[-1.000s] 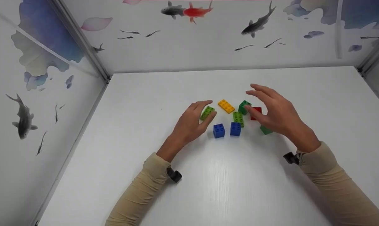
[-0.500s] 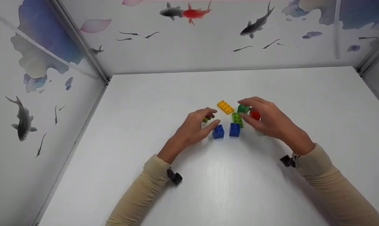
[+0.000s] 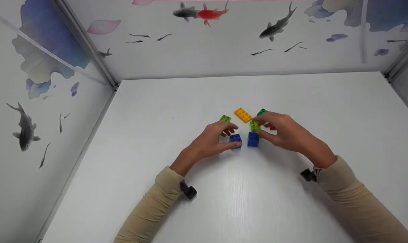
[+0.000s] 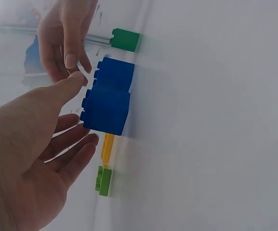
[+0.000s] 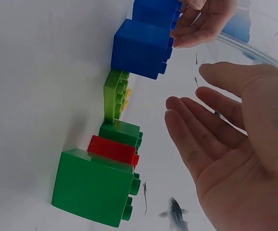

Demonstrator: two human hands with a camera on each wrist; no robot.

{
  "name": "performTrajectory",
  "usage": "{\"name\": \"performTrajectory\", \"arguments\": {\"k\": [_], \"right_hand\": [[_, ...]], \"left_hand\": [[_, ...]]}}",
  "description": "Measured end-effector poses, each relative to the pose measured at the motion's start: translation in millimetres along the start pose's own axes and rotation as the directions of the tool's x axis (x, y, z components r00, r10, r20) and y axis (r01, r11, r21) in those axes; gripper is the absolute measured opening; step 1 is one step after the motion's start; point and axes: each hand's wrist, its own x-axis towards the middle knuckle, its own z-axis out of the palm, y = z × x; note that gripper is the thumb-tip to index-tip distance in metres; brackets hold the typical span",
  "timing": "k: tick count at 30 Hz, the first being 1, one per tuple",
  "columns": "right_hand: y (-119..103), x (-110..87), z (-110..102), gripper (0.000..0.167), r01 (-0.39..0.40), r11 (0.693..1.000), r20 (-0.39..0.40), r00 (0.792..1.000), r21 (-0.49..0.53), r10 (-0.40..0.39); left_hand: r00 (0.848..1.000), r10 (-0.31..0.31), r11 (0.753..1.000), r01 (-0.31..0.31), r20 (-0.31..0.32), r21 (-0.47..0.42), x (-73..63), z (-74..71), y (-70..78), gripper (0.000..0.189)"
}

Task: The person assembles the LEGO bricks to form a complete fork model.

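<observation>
my left hand is loose, thumb and fingers apart around the left blue block; the thumb crosses its front in the head view, but i can't tell whether it touches. my right hand is released too, its thumb and fingers parted over the middle lime brick, just behind the right blue block. both blue blocks stand on the white counter with a gap between them. a yellow brick lies flat beyond, another lime brick to its left. from my right wrist, a red brick sits between the far green block and the near green block.
</observation>
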Motion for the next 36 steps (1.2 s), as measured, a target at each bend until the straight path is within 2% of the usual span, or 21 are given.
{"name": "performTrajectory", "arguments": {"k": [8, 19, 28, 36], "right_hand": [[2, 1.4, 6, 0.042, -0.018, 1.0, 0.072, 0.997, 0.021, 0.017], [-1, 0.3, 11, 0.049, -0.108, 0.994, 0.148, 0.983, -0.001, 0.107], [1, 0.8, 15, 0.043, -0.069, 0.997, 0.154, 0.986, 0.02, 0.065], [0, 0.9, 14, 0.043, -0.077, 0.997, 0.165, 0.984, 0.029, 0.071]], "left_hand": [[0.999, -0.001, 1.0, 0.001, 0.041, 0.013, 0.3, 1.2, -1.6, 0.052], [0.998, -0.003, 1.0, 0.003, 0.06, -0.004, 0.3, 0.0, -1.2, 0.043], [0.998, 0.031, 0.999, -0.03, 0.054, -0.024, -0.2, 1.0, -4.3, 0.041], [0.998, 0.051, 0.998, -0.049, 0.045, -0.024, 0.8, 1.9, -4.5, 0.04]]}}
